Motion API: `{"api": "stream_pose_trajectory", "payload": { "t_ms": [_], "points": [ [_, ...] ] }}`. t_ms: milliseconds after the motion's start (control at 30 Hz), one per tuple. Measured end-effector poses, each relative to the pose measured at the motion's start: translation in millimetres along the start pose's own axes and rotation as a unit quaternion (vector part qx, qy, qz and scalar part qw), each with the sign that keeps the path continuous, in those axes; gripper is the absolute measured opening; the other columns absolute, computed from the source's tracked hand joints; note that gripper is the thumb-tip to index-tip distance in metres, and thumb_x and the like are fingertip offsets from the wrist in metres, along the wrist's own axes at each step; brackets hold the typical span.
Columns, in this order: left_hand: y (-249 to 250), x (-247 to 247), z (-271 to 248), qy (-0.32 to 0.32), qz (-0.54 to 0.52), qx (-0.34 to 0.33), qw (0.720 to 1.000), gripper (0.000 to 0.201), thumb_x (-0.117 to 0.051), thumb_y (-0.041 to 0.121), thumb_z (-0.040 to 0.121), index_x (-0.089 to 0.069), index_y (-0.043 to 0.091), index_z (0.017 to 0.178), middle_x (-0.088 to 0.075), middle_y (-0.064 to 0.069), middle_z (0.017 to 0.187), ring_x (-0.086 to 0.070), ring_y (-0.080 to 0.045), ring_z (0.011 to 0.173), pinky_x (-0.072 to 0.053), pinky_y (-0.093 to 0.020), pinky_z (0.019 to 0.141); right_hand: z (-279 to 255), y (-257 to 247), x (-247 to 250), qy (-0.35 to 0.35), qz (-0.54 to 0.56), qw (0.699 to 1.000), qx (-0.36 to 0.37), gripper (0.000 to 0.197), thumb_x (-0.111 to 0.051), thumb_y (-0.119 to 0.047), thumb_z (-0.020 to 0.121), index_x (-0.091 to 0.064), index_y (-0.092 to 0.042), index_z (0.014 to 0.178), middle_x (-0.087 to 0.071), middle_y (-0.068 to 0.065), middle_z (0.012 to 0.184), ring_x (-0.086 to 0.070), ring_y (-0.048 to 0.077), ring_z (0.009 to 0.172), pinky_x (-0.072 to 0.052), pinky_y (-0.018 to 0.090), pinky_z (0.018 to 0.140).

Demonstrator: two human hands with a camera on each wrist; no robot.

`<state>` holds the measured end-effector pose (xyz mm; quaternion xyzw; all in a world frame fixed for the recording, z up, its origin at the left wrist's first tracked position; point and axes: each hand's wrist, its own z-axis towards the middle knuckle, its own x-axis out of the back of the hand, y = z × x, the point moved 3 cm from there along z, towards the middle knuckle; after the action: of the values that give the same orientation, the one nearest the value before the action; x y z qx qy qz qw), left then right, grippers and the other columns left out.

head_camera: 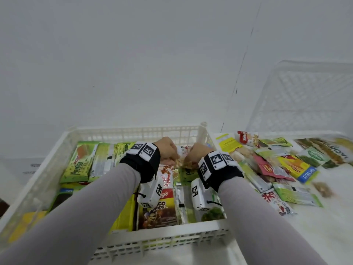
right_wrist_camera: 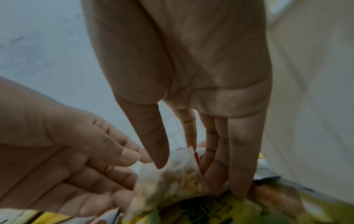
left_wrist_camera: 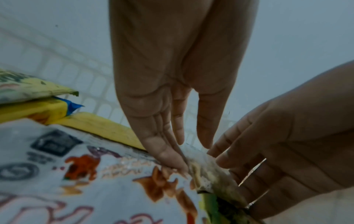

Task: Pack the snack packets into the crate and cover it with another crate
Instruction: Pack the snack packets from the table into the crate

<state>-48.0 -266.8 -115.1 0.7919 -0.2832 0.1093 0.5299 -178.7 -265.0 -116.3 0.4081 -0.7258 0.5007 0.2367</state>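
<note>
A: Checking the clear snack packet (head_camera: 180, 162) first. Risks?

B: Could slip out. Pinched only at its upper edge by the right hand (head_camera: 198, 152), thumb on one side, fingers (right_wrist_camera: 229, 166) on the other. Looks slick, lumpy and loosely filled, so likely to sag or twist on release.

A: Anything else?

B: Could land crooked on the white printed packet (left_wrist_camera: 76, 166) and the green packet (right_wrist_camera: 210, 209) underneath, and ride up too high. Would then probably foul the second crate (head_camera: 305, 96) when covering. Might also snag on the crate (head_camera: 133, 131) wall at 1 o'clock.

A: Left hand (head_camera: 168, 148)?

B: Not gripping. Fingers straight, fingertips (left_wrist_camera: 178, 165) just touching the packet's side, thumb apart. Steadying at best, so no backup if the pinch fails.

A: Position versus hands?

B: Sits between both hands, hanging below the right fingertips, at 3 o'clock of the left hand and 9 o'clock of the right. Over the crate's 1 o'clock corner, touching the packets below or nearly; cannot tell which.

A: Further out?

B: Plenty of loose packets (head_camera: 277, 165) left on the tabletop (head_camera: 286, 236) at 3 o'clock of the crate. Second crate standing at 2 o'clock, well apart.
</note>
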Motion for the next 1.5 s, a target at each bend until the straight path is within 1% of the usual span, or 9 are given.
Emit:
{"api": "stream_pose_trajectory", "payload": {
  "t_ms": [133, 267, 433, 600, 800, 967, 1233, 1367, 1500],
  "points": [
    [4.4, -2.5, 0.5, 0.001, 0.027, 0.002, 1.0, 0.018, -0.065, 0.0, 0.084, -0.056, 0.011, 0.073, -0.059, -0.005, 0.051, -0.056, -0.009, 0.038, -0.051, -0.02, 0.045, -0.6, -0.4, 3.6, 0.006, 0.008, 1.0, 0.016, 0.04, -0.062, -0.01, 0.085, -0.056, -0.001, 0.124, -0.057, 0.018, 0.127, -0.058, 0.029, 0.109, -0.038, 0.02, 0.056],
    [22.1, 6.5, -6.4, -0.027, 0.003, -0.01, 1.0, 0.008, -0.058, 0.004, 0.09, -0.06, 0.01, 0.084, -0.064, -0.012, 0.074, -0.064, -0.013, 0.05, -0.058, -0.027, 0.057, -7.0, -12.6, 20.0, -0.011, 0.052, 0.997, 0.051, 0.036, -0.061, -0.007, 0.085, -0.058, 0.0, 0.12, -0.061, 0.018, 0.12, -0.062, 0.021, 0.079, -0.052, 0.021, 0.053],
    [71.2, 22.6, -19.7, 0.0, -0.007, -0.079, 0.997, 0.005, -0.062, 0.005, 0.088, -0.061, 0.008, 0.092, -0.055, -0.01, 0.071, -0.056, -0.013, 0.048, -0.055, -0.02, 0.049, -19.3, -19.0, 66.9, 0.028, 0.1, 0.989, 0.107, 0.031, -0.061, -0.008, 0.086, -0.061, 0.005, 0.114, -0.065, 0.019, 0.105, -0.063, 0.028, 0.092, -0.053, 0.045, 0.09],
    [126.2, 1.1, -19.8, 0.024, -0.087, -0.152, 0.984, 0.017, -0.062, -0.001, 0.084, -0.061, 0.002, 0.101, -0.062, -0.012, 0.075, -0.064, -0.008, 0.051, -0.056, -0.019, 0.054, -37.6, 12.8, 124.7, -0.012, 0.235, 0.96, 0.152, 0.009, -0.062, -0.011, 0.087, -0.061, -0.003, 0.088, -0.058, 0.01, 0.07, -0.06, 0.015, 0.06, -0.059, 0.039, 0.07],
    [186.8, -64.8, 10.2, -0.012, -0.146, -0.155, 0.977, 0.007, -0.063, 0.001, 0.081, -0.064, 0.0, 0.088, -0.071, -0.006, 0.072, -0.068, -0.008, 0.061, -0.056, -0.017, 0.058, -37.7, 92.9, 183.3, -0.028, 0.37, 0.915, 0.16, 0.012, -0.056, -0.002, 0.091, -0.055, -0.01, 0.082, -0.063, 0.008, 0.079, -0.066, 0.016, 0.067, -0.058, 0.029, 0.062],
    [230.8, -131.2, 32.9, -0.036, -0.068, -0.122, 0.99, 0.006, -0.068, 0.004, 0.079, -0.067, 0.001, 0.083, -0.07, -0.008, 0.065, -0.069, -0.01, 0.058, -0.057, -0.018, 0.057, -35.4, 178.3, 215.7, 0.012, 0.437, 0.889, 0.137, 0.007, -0.062, -0.004, 0.088, -0.058, -0.006, 0.093, -0.061, 0.006, 0.074, -0.063, 0.009, 0.055, -0.057, 0.022, 0.054],
    [246.6, -285.2, 67.7, -0.061, -0.058, -0.101, 0.991, 0.014, -0.069, -0.005, 0.079, -0.057, 0.001, 0.075, -0.062, -0.012, 0.06, -0.064, -0.013, 0.044, -0.056, -0.022, 0.047, -40.6, 330.5, 222.5, 0.052, 0.531, 0.845, 0.042, 0.009, -0.059, 0.005, 0.086, -0.059, -0.003, 0.091, -0.068, 0.012, 0.076, -0.068, 0.017, 0.06, -0.058, 0.026, 0.054],
    [231.9, -348.8, 73.2, -0.066, -0.015, -0.098, 0.993, 0.017, -0.068, -0.008, 0.077, -0.063, -0.009, 0.093, -0.064, -0.025, 0.081, -0.066, -0.032, 0.07, -0.056, -0.041, 0.073, -45.6, 398.3, 217.8, 0.107, 0.508, 0.853, -0.051, 0.02, -0.062, 0.008, 0.083, -0.052, -0.001, 0.099, -0.063, 0.021, 0.086, -0.065, 0.022, 0.059, -0.057, 0.025, 0.05],
    [219.2, -375.8, 72.4, -0.079, 0.038, -0.126, 0.988, 0.029, -0.064, -0.005, 0.08, -0.062, -0.009, 0.109, -0.063, -0.023, 0.093, -0.064, -0.036, 0.09, -0.053, -0.045, 0.083, -43.6, 437.3, 212.6, 0.119, 0.502, 0.849, -0.114, 0.025, -0.062, 0.009, 0.083, -0.051, 0.001, 0.105, -0.059, 0.027, 0.094, -0.059, 0.029, 0.071, -0.057, 0.027, 0.059]
  ]
}}
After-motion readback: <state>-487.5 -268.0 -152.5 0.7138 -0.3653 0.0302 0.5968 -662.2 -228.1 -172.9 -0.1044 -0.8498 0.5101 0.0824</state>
